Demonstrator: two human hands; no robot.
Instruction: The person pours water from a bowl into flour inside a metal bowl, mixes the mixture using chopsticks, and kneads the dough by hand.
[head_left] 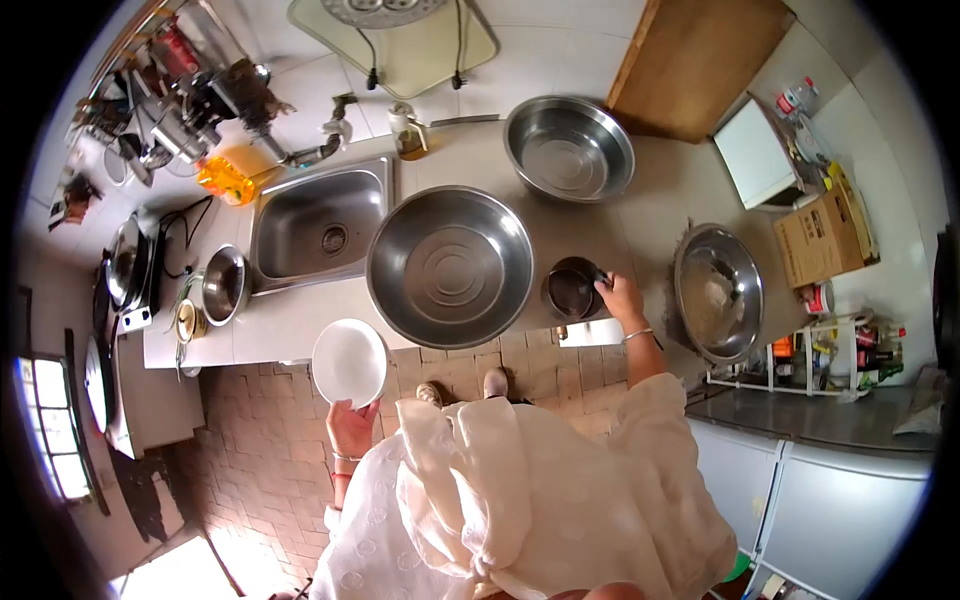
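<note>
Both hands grip: left hand [352, 430] a white bowl [349, 362] over open floor [255, 425], right hand [622, 298] a dark pot [574, 292] inside the counter's [645, 240] front edge; a wide steel basin [450, 268] stands between.

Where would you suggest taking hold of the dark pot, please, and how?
Probably by the handle of the dark pot, from the person's right: it juts that way, where the right hand holds it, and the pot is otherwise round.

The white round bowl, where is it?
In the head view, the white round bowl is left of centre, in the left hand's grip, near the big round steel basin.
</note>
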